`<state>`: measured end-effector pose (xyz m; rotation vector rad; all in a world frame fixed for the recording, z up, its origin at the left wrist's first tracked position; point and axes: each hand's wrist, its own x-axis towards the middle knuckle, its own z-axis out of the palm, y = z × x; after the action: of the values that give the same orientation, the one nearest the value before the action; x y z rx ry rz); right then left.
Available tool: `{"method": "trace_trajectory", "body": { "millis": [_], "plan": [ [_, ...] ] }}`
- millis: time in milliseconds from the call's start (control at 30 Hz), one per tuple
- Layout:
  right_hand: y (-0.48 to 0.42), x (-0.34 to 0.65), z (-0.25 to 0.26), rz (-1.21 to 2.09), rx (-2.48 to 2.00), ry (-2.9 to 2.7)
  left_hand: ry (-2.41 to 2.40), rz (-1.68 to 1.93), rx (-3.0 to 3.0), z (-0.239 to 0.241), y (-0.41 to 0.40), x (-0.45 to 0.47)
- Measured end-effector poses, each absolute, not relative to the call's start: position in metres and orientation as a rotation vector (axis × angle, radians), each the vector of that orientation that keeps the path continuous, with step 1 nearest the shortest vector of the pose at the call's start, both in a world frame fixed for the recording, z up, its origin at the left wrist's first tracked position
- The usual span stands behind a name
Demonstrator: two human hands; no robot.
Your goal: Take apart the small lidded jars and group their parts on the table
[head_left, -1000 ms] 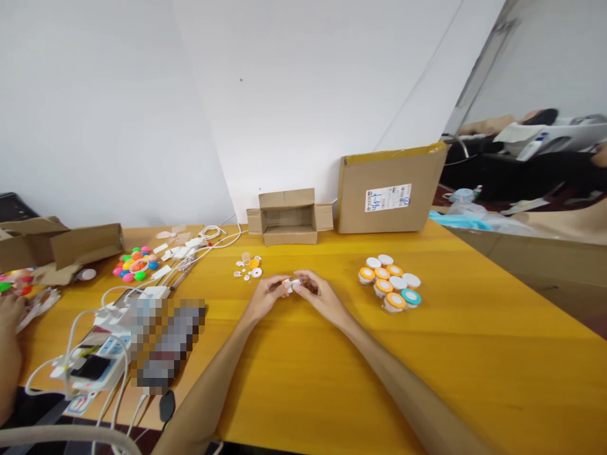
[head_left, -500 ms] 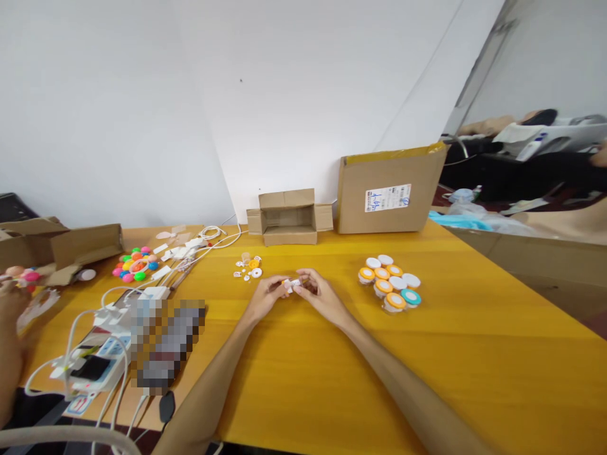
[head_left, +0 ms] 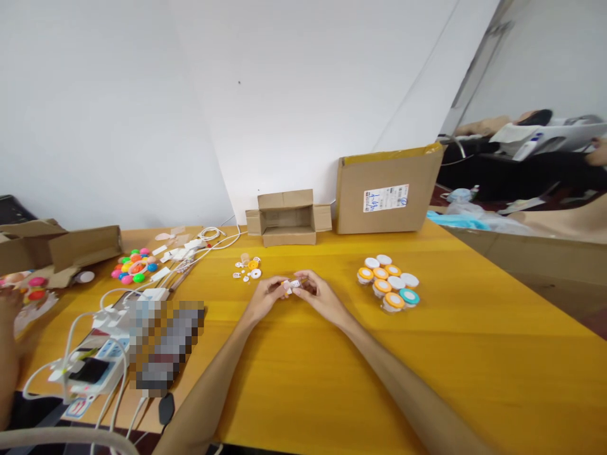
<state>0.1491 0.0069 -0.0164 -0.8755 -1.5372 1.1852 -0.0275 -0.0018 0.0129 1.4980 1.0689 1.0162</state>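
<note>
"How does the grip stand on each side?"

"The left hand pinches a small white-and-orange plastic piece between thumb and fingers. The right hand pinches a small white plastic piece with dark spots."

"And where are those two pieces?"

"Side by side between the fingertips, over the middle of the yellow-brown wooden table. They are too small to tell whether they are joined or merely close together."

"What lies nearest?"

"Just beyond the left hand, a loose scatter of little parts: a white plastic ring, a round orange plastic part and a pale, see-through cup among them. To the right of the right hand, well apart from it, stands a close cluster of clear round tubs with white, orange and teal lids."

"Farther out?"

"Toward the wall, a small open brown cardboard box, its flaps spread, and right of it a large taped cardboard carton with a white label. On the left lie a bunch of bright multicoloured balls and a white power strip trailing cables. At the far left edge, another person's hand shows partly."
</note>
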Motion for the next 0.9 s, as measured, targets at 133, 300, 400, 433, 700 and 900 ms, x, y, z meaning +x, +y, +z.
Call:
{"method": "trace_trajectory", "body": {
  "millis": [133,300,400,433,700,900],
  "plan": [
    [0.007,0.1484,-0.0173,1.177,-0.917,-1.524,1.071,1.023,1.496,0.013,-0.0027,-0.0272],
    [0.0065,0.1482,-0.0142,1.189,-0.889,-1.546,1.059,1.026,1.508,0.0136,-0.0027,-0.0268],
    [0.0058,0.1497,-0.0114,1.174,-0.869,-1.573,1.057,1.015,1.51,0.0134,-0.0017,-0.0273],
    [0.0056,0.1502,-0.0109,1.172,-0.868,-1.584,1.057,1.012,1.509,0.0133,-0.0015,-0.0275],
    [0.0064,0.1486,-0.0141,1.131,-0.934,-1.564,1.061,1.022,1.502,0.0128,-0.002,-0.0273],
    [0.007,0.1495,-0.0144,1.16,-0.892,-1.563,1.074,1.005,1.496,0.0135,-0.0022,-0.0272]
  ]
}}
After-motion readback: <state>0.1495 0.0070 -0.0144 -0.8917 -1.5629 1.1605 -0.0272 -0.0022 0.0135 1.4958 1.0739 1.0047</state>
